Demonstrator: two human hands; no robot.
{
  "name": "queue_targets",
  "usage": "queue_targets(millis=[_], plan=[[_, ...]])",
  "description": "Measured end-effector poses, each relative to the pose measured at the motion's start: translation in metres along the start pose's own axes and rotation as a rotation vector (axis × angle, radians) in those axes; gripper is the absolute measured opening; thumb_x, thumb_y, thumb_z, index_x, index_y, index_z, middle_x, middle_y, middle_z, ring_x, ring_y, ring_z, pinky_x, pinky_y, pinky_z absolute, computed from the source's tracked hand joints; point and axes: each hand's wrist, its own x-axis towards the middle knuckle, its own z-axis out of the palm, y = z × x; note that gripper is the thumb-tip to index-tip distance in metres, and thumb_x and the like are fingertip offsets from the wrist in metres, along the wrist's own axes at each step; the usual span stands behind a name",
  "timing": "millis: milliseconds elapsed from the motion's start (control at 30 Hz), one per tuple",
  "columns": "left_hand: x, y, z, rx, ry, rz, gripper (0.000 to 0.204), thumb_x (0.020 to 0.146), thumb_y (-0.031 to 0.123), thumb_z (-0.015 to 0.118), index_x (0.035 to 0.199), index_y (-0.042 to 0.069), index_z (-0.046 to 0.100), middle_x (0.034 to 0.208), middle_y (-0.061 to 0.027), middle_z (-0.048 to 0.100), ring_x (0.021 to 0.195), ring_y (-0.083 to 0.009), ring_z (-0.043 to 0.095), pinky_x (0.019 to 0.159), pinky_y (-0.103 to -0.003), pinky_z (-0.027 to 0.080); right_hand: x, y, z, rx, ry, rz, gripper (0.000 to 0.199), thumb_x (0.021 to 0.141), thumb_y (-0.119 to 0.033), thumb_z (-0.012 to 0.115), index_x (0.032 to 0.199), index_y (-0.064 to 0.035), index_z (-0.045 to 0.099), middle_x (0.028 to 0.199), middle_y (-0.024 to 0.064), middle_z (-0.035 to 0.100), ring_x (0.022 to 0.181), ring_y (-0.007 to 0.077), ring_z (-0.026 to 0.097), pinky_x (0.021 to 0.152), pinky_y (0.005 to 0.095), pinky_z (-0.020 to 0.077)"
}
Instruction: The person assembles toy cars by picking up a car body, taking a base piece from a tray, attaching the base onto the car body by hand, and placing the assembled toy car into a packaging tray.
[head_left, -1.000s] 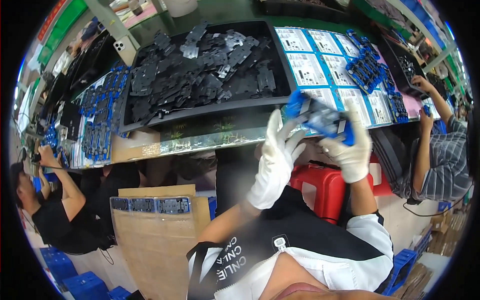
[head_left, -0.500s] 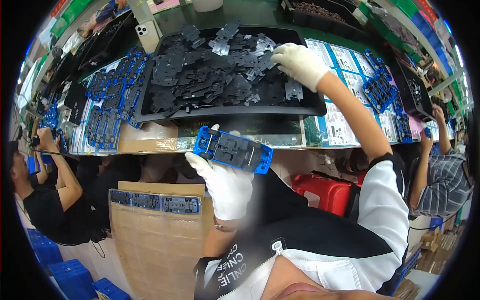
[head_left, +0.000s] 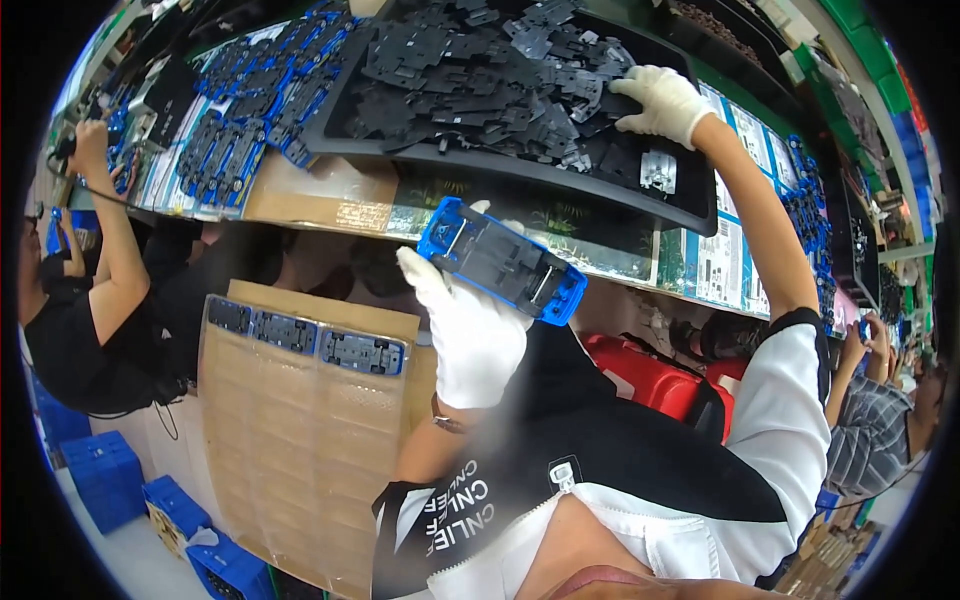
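Observation:
My left hand (head_left: pixel 478 345), in a white glove, grips a blue toy car (head_left: pixel 568 302) with its underside up. A black chassis plate (head_left: pixel 497 257) covers that underside. The gloved right hand (head_left: pixel 662 103) reaches over the right end of a large black tray (head_left: pixel 560 180). Its thumb and fingers are apart at the edge of a heap of flat black chassis plates (head_left: pixel 450 75), and no plate shows between them. One shiny plate (head_left: pixel 658 171) lies in the tray below that hand.
Rows of blue toy cars (head_left: pixel 215 150) lie on the bench left of the tray, and more blue cars (head_left: pixel 810 200) at its right. A clear blister tray (head_left: pixel 300 440) on cardboard holds three cars in its far row. A red stool (head_left: pixel 645 375) stands below the bench. Co-workers sit at both sides.
My view has tilted, so the bench and tray now slope down to the right. The left hand still holds the toy car, and the right hand stays at the tray's right end.

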Motion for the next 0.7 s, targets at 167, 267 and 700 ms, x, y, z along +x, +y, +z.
queue_targets(millis=[167,267,700], plan=[[0.001,-0.010,0.004,0.111,0.164,0.051,0.093,0.093,0.081,0.019,0.148,0.010,0.041,0.137,-0.0146,0.054,0.125,-0.0312,0.051,0.111,-0.049,0.037,-0.034,-0.009,-0.020,0.126,0.057,0.269,0.047,0.081,-0.033,0.075,0.120,-0.0090,0.068,0.109,0.0156,0.063,0.105,0.0344,0.062,0.093,0.0389,0.0499],[0.002,-0.010,0.014,0.044,0.190,0.031,0.092,0.092,0.082,0.023,0.146,0.011,0.043,0.133,-0.0138,0.055,0.124,-0.0313,0.051,0.110,-0.050,0.039,-0.049,-0.017,-0.047,0.152,0.169,0.393,0.048,0.083,-0.031,0.075,0.124,-0.0082,0.067,0.110,0.0174,0.063,0.098,0.0341,0.065,0.088,0.0383,0.0506],[-0.011,-0.050,-0.013,1.148,0.267,0.710,0.080,0.093,0.046,0.052,0.151,0.002,0.017,0.145,-0.0240,0.039,0.132,-0.0370,0.043,0.113,-0.048,0.033,-0.100,-0.232,-0.087,0.674,0.396,0.118,0.061,0.069,-0.028,0.084,0.125,-0.0162,0.064,0.099,0.0141,0.059,0.088,0.0336,0.060,0.073,0.0419,0.0522]])
